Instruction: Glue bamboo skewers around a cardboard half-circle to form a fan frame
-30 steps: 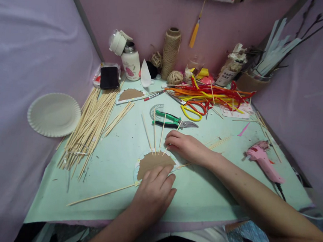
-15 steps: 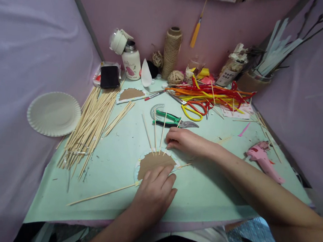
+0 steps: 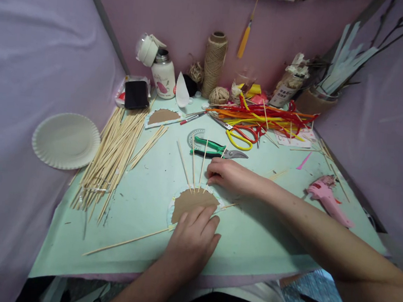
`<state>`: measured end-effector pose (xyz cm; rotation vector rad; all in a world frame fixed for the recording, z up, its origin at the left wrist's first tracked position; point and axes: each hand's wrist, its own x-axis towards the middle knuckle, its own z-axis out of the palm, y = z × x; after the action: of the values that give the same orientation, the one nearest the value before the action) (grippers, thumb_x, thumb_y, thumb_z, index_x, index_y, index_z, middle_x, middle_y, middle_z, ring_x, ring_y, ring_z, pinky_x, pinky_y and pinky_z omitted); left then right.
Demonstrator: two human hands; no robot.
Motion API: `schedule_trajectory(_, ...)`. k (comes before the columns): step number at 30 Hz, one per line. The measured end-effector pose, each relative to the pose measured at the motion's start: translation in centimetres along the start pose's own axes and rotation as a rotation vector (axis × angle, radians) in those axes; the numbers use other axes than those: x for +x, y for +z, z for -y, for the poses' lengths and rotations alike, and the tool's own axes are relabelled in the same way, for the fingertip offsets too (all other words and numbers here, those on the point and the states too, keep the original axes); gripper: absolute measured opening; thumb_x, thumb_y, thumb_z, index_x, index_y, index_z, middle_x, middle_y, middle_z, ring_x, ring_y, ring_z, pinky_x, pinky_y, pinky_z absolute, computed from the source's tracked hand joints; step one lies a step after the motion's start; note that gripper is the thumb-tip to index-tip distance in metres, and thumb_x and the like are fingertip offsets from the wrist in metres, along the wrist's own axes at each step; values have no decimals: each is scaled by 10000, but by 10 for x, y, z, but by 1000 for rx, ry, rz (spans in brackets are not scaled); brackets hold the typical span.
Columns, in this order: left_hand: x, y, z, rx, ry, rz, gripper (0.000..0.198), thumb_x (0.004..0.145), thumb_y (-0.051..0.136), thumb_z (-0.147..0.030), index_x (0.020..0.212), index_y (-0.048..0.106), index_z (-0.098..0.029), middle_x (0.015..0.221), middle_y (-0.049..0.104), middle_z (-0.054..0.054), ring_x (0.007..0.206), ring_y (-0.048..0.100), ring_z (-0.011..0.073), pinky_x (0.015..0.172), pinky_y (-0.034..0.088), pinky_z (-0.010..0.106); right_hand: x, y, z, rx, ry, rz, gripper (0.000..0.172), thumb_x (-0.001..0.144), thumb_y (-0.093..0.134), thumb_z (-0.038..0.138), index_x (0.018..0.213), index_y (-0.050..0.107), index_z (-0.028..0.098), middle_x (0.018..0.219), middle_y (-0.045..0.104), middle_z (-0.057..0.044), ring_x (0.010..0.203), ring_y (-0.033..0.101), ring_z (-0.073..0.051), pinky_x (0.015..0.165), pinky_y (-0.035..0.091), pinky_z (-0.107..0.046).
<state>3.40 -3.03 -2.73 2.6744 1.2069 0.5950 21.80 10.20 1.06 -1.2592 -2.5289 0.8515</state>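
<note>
A half-round piece of brown cardboard [image 3: 191, 205] with a pale scalloped rim lies on the table before me. Several thin wooden sticks [image 3: 203, 166] fan out from its curved top edge. My left hand [image 3: 194, 232] rests flat over its lower part, fingers stretched out. At the upper right of the rim, my right hand [image 3: 229, 174] is closed around one wooden stick [image 3: 224, 150], whose tip shows above the fingers. Another long stick [image 3: 126, 242] runs out to the left from the cardboard's lower corner, and a short stick end pokes out on the right.
Green-handled pruning shears [image 3: 210, 147] and a protractor lie just beyond the sticks. A stick bundle [image 3: 113, 152] and paper plate [image 3: 66, 140] are at left. Scissors [image 3: 239, 139] lie by red and yellow strips [image 3: 271, 117]. A pink glue gun [image 3: 329, 200] is at right.
</note>
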Motion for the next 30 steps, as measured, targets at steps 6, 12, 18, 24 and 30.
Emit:
schedule_trajectory(6,0,1,0,4,-3,-23,174,912,555,-202,1072,617,-174,1283,660,87,1080,596,251,843,481,393,5,-3,2,-1,9,44,123,830,683,133,725,638,180,827,568,-25,738,548,-152,686,405,-273)
schedule_trajectory(12,0,1,0,17,10,-33,178,901,568,-196,1071,616,-172,1277,663,84,1075,592,256,826,479,393,7,-4,3,-26,23,65,120,823,695,140,720,648,179,828,578,-30,744,552,-158,690,402,-277)
schedule_trajectory(18,-1,1,0,3,7,-23,173,911,565,-209,1072,615,-173,1291,655,85,1077,588,252,831,475,392,7,-5,7,-65,60,82,122,817,702,143,712,644,167,829,574,-36,747,541,-160,687,382,-276)
schedule_trajectory(24,-1,1,1,-7,9,-30,165,914,565,-215,1066,613,-172,1285,657,77,1076,586,252,824,467,392,8,-6,9,-66,68,111,131,824,671,152,706,617,166,834,560,-35,757,523,-157,691,361,-264)
schedule_trajectory(30,-1,1,1,-1,14,-25,146,915,561,-210,1048,611,-176,1297,652,77,1065,588,251,802,460,386,7,-8,11,-65,87,120,170,822,650,150,674,569,169,819,537,-31,748,499,-152,692,347,-260)
